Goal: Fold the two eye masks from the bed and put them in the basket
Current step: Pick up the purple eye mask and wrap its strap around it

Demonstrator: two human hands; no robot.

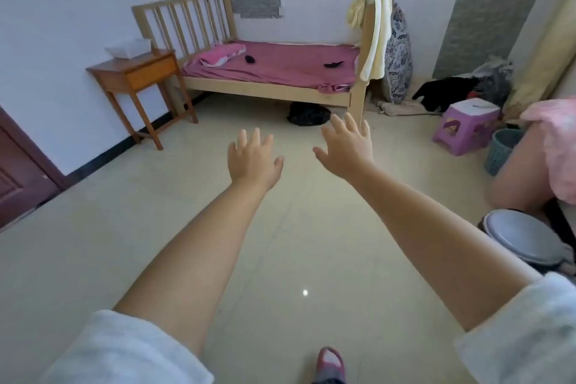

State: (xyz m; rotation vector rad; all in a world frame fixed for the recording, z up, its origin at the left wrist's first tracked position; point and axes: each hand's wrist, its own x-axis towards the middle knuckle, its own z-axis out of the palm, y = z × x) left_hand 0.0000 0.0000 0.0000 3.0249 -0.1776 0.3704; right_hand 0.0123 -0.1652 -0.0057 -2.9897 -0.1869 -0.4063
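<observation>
our left hand [252, 159] and right hand [347, 146], fingers spread and empty, above the floor; two eye masks [333, 64] on the bed [280, 72].

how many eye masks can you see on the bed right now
2. One eye mask lies on the pink sheet near the pillow at the head end; the other eye mask lies near the foot end, by the post with the towel. More could be hidden in the bedding folds.
</observation>
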